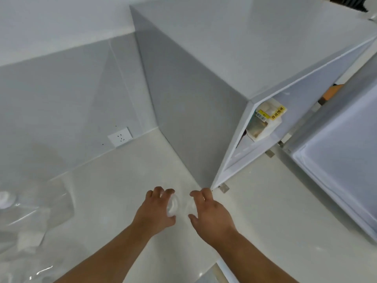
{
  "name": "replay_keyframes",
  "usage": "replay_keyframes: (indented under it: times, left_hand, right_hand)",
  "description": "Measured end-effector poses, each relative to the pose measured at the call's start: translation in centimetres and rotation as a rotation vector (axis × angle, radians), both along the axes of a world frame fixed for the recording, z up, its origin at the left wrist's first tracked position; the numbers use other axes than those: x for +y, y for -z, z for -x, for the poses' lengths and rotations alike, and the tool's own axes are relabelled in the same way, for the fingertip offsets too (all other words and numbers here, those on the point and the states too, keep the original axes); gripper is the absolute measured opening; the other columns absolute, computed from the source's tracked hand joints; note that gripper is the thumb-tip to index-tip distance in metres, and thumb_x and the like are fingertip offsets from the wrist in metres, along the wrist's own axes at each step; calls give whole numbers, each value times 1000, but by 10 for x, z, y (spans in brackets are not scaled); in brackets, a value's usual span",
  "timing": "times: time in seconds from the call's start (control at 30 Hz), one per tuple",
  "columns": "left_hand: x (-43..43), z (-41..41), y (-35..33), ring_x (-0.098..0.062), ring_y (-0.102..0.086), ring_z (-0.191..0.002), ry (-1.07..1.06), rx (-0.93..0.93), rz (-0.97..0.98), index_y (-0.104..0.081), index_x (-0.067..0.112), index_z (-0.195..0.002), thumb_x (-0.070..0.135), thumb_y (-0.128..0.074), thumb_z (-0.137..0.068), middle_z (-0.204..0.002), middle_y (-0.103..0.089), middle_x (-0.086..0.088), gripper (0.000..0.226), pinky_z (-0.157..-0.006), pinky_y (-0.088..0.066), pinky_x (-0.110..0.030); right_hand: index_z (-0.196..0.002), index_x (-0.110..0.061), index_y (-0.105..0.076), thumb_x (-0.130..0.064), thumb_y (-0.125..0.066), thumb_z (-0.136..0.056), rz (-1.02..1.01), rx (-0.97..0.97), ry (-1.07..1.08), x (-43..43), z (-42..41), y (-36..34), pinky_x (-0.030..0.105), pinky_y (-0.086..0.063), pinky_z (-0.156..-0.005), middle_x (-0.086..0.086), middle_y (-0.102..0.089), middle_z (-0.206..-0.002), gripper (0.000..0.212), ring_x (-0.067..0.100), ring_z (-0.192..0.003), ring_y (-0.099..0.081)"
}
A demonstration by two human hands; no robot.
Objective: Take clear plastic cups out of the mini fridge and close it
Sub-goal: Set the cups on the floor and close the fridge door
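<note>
Head view | your left hand [156,213] holds a clear plastic cup [173,205] in curled fingers [161,190], over the bench [114,193], left of the mini fridge [224,78] | cup axis: cannot tell, blurred | right hand [212,215] fingers spread, a second cup [191,205] beside them, grip unclear | fridge door [336,170] open | wall socket [120,136] behind.

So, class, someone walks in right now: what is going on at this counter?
A person's left hand grips a clear cup over the white counter, and the right hand curls around a second cup, fainter and harder to make out. Beside them the mini fridge stands with its door open and a yellow-labelled packet inside.
</note>
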State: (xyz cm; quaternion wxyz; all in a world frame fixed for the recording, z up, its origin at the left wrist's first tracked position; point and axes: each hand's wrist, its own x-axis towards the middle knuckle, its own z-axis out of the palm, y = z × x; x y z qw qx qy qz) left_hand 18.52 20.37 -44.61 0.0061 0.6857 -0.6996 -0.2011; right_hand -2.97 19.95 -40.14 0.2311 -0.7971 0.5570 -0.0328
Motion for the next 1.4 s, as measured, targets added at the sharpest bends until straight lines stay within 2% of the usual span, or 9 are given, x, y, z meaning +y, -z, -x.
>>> replay_keyframes:
  times: [0.37,0.53,0.6,0.67,0.77,0.93,1.13,1.3,1.4]
  left_hand:
    - [-21,-17,38,-28,-45,-128,157,-56,-55,-28,32,-157,56,-72,-74,-152,-39,-2,97,-95,-54,-38]
    - [-18,-10,15,-29,-33,-146,120,-16,-65,-26,32,-160,67,-71,-72,-167,-27,-2,104,-113,-42,-42]
    - [-15,1,-9,-26,-44,-140,113,35,20,-45,27,-151,70,-65,-75,-158,-45,-1,89,-108,-47,-40]
    - [-12,23,-38,-18,-60,-118,155,81,136,-64,28,-130,69,-62,-76,-131,-66,6,68,-91,-54,-32]
    - [-9,77,-89,-7,-65,-93,248,148,284,-71,35,-107,71,-58,-79,-99,-72,18,47,-74,-52,-22]
    - [-33,192,-193,0,-55,-112,447,315,430,-62,39,-124,76,-47,-87,-122,-65,22,55,-91,-44,-20]
    - [-96,277,-333,-22,-45,-139,550,263,843,-55,30,-141,73,-52,-87,-155,-49,1,70,-113,-41,-43]
    - [-156,281,-408,-27,-36,-147,477,24,801,-45,29,-150,77,-44,-81,-164,-38,-4,84,-119,-32,-48]
    - [-184,257,-417,-24,-44,-140,379,-102,692,-48,31,-147,77,-45,-81,-157,-48,0,81,-113,-38,-44]
  right_hand:
    - [-146,-31,-29,-34,-61,-97,-47,59,1,-3,-16,31,34,-58,-67,1,-34,-145,59,25,-82,-67]
    - [-149,-38,-23,-49,-54,-97,-16,41,5,0,5,14,35,-59,-74,-6,-29,-153,62,23,-92,-67]
    - [-147,-37,-28,-56,-47,-96,27,39,31,5,27,-2,35,-58,-77,-7,-35,-151,57,20,-102,-65]
    - [-144,-35,-39,-62,-41,-94,88,35,86,10,59,-25,34,-57,-82,-8,-45,-145,57,18,-112,-59]
    - [-137,-31,-54,-64,-46,-93,246,36,162,14,114,-68,30,-53,-88,-8,-57,-134,56,17,-114,-57]
    - [-131,-26,-60,-61,-57,-91,537,27,257,2,203,-170,36,-53,-96,-6,-61,-127,53,18,-119,-54]
    - [-141,-25,-53,-64,-52,-93,842,115,364,-19,296,-303,44,-40,-112,0,-55,-143,62,27,-139,-42]
    - [-154,-34,-36,-73,-34,-90,742,257,549,-29,370,-372,46,-17,-124,-1,-38,-160,75,27,-152,-20]
    - [-158,-36,-26,-76,-26,-87,530,350,727,-25,421,-381,53,-13,-124,2,-31,-164,81,31,-153,-16]
